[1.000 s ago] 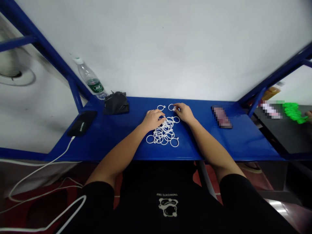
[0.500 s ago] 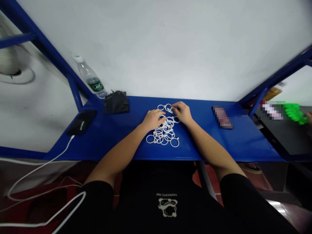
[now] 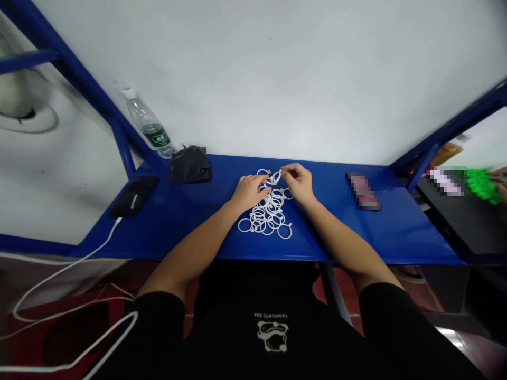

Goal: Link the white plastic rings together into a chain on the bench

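My right hand (image 3: 298,180) pinches a white plastic ring (image 3: 278,177) between thumb and fingertips, holding it tilted above the table. My left hand (image 3: 248,191) is on the other side, thumb and index finger apart, fingertips close to the lower side of that ring. Whether they touch it I cannot tell. Below both hands lies a loose pile of white rings (image 3: 268,220), several with small eyelets on the rim. Another white ring (image 3: 258,172) lies behind the left fingertips, partly hidden.
On the blue table (image 3: 198,211) stand a plastic bottle (image 3: 152,129) and a crumpled black bag (image 3: 190,165). A black power bank (image 3: 134,198) with a white cable (image 3: 105,244) lies left, a phone (image 3: 363,191) right. At far right, another person's hand (image 3: 502,182) touches bright green pieces (image 3: 483,186).
The ring at my right fingertips has been lifted and tilted, having lain flatter before. My left hand stays nearly in place. The other person's hand has come further into view.
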Demonstrator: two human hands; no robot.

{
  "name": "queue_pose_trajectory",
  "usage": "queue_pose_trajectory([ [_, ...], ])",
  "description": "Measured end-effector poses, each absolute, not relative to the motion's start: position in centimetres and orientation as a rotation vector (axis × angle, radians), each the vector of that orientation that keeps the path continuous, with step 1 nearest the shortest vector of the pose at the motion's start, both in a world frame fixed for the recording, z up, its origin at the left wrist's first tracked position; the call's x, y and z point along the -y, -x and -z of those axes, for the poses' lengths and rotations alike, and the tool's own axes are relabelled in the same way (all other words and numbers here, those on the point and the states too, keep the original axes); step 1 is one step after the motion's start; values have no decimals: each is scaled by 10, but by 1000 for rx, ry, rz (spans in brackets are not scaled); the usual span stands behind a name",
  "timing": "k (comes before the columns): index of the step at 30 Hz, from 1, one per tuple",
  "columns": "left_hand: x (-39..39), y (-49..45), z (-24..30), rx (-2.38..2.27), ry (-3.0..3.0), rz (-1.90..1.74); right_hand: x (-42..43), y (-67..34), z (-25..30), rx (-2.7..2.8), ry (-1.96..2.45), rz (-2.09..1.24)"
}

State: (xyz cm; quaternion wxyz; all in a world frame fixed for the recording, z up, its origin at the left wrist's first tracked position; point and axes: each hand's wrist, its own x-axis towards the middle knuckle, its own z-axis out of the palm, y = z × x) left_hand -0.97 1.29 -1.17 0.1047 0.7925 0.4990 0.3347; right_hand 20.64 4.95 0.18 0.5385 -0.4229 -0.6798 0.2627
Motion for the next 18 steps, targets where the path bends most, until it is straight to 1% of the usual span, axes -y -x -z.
queue_pose_trajectory([
  [3,-14,11,11,-1493,-2348,-999,-50,-203,0,1569,942,-817],
  [7,-15,13,7,-1468,-2411,-996,-49,-201,0,1503,874,-923],
  [9,-16,14,6,-1466,-2411,-1033,-51,-202,0,1468,859,-924],
  [13,-20,17,9,-1523,-2340,-1124,-63,-211,4,1419,893,-823],
  [18,-31,29,16,-1711,-2169,-1173,-78,-220,10,1312,940,-793],
])
